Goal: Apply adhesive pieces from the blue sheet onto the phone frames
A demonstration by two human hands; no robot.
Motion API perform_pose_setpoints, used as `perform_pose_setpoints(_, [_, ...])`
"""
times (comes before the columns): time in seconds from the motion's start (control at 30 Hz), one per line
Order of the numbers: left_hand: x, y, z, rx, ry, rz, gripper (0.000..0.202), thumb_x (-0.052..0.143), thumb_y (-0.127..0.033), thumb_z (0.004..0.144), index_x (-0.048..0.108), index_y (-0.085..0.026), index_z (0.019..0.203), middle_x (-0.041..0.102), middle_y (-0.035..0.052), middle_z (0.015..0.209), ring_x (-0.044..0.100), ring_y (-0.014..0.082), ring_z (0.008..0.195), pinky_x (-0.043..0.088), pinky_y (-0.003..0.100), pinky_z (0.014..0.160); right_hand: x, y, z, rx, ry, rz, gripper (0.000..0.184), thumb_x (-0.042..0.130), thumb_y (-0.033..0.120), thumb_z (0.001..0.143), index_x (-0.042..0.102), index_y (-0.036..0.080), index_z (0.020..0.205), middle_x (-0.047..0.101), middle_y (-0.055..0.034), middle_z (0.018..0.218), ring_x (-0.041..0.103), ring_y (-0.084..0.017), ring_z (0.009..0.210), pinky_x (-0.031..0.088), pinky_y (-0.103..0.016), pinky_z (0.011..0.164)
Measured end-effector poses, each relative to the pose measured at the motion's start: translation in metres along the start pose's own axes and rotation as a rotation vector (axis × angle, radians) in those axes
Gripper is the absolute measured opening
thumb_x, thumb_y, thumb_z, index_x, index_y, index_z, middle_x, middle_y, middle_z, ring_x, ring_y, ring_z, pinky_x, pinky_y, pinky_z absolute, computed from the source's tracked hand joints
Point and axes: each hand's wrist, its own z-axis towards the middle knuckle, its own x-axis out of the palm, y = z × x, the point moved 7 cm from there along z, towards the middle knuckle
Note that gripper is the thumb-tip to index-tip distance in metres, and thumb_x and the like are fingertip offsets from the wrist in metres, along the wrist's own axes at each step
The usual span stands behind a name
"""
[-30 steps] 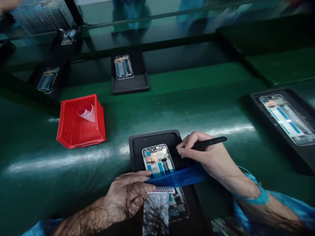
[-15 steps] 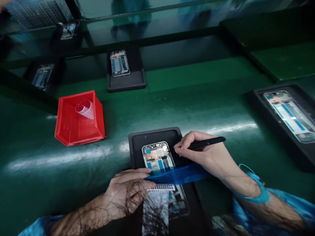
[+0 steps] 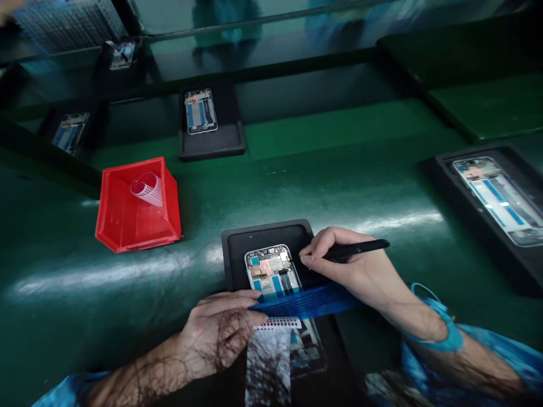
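An opened smartphone (image 3: 271, 265), circuit board showing, lies in a black tray (image 3: 233, 234) in front of me. My left hand (image 3: 223, 328) reaches over its left edge, fingers together, pinching a sheet of small red dot stickers (image 3: 282, 323) above the phone. Its pale backing (image 3: 268, 362) hangs toward me. A crinkled blue strip (image 3: 305, 302) runs across the phone from my left fingertips to beneath my right hand. Right of the phone's top end, my right hand (image 3: 339, 257) grips a black pen-shaped tool (image 3: 365, 246); its working tip is hidden at the fingers.
A red bin (image 3: 123, 220) at left holds a curled dotted sheet (image 3: 148, 189). Another opened phone (image 3: 201, 113) rides in a black tray at the back, with more at far left. To the right, a black tray (image 3: 445, 169) carries a further opened phone (image 3: 494, 192).
At the back, the phone in its tray has slid slightly left, as has the one at its left. The farthest phone has shifted slightly right. Both my hands look almost still.
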Motion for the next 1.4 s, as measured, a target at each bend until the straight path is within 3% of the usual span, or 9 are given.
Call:
perform_pose_setpoints(0.87, [-0.003,-0.002,-0.001,0.022,-0.054,-0.017,0.016,0.066,-0.007,0.068,0.069,-0.018,0.080,0.072,0.0038,0.076,0.070,0.0166,0.082,0.057,0.019,0.072,0.000,0.011,0.000,-0.223,-0.016,-0.080,0.024,0.083,0.025,0.073,0.066,0.026,0.056,0.079,0.0009,0.066,0.075,-0.014,0.061,0.060,-0.022,0.060])
perform_pose_setpoints(1.03, [-0.004,0.000,-0.001,-0.061,-0.081,-0.039,0.015,0.070,-0.006,0.066,0.069,-0.017,0.077,0.073,0.0031,0.073,0.071,0.0149,0.078,0.057,0.016,0.070,-0.003,0.026,-0.019,-0.324,-0.024,-0.039,0.027,0.084,0.020,0.075,0.064,0.029,0.060,0.080,0.0042,0.070,0.077,-0.014,0.065,0.063,-0.019,0.062])
perform_pose_setpoints(1.13, [-0.002,0.002,0.000,-0.115,-0.043,-0.051,0.013,0.070,-0.009,0.068,0.069,-0.018,0.077,0.073,0.0023,0.074,0.071,0.0135,0.078,0.056,0.014,0.070,0.012,0.038,-0.043,-0.493,0.130,-0.028,0.023,0.081,0.017,0.081,0.066,0.033,0.073,0.080,0.0031,0.076,0.079,-0.018,0.069,0.068,-0.024,0.067])
perform_pose_setpoints(1.27, [0.000,0.004,0.002,-0.173,0.009,-0.065,0.009,0.067,-0.011,0.071,0.069,-0.018,0.077,0.073,0.0020,0.077,0.070,0.0119,0.081,0.054,0.012,0.073,0.044,0.044,-0.068,-0.655,0.434,-0.108,0.010,0.063,0.030,0.100,0.065,0.033,0.091,0.083,-0.0029,0.085,0.082,-0.020,0.073,0.070,-0.022,0.070])
perform_pose_setpoints(1.4, [0.001,0.003,0.003,-0.184,0.012,-0.101,0.007,0.066,-0.010,0.072,0.069,-0.015,0.075,0.072,0.0038,0.075,0.070,0.0134,0.083,0.053,0.012,0.073,0.052,0.046,-0.069,-0.702,0.446,-0.163,0.022,0.050,0.038,0.108,0.061,0.031,0.091,0.084,-0.0028,0.085,0.083,-0.017,0.077,0.067,-0.014,0.077])
